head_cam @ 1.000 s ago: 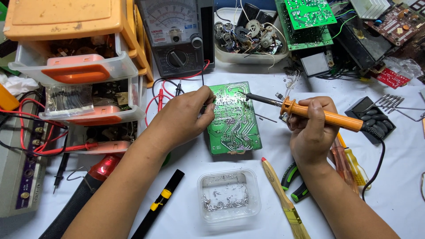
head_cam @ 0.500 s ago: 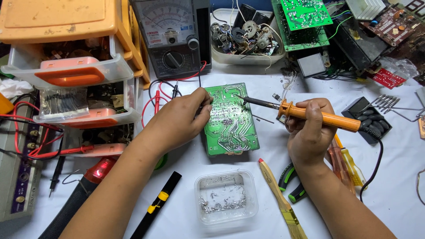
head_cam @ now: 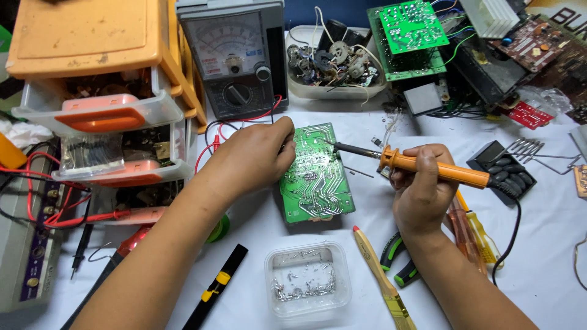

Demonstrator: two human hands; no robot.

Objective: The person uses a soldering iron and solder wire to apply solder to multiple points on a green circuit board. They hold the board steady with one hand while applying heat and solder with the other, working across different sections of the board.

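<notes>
Head view: the left hand [head_cam: 260, 156] steadies the green board [head_cam: 315, 174]; the right hand [head_cam: 422, 189] grips the soldering iron [head_cam: 428, 168], tip on a joint, so soldering seems under way.

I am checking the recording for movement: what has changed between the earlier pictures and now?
Almost nothing. The right hand still holds the orange soldering iron with its tip on the green circuit board, and the left hand still steadies the board's edge. The small shift of everything seems to come from the camera.
</notes>
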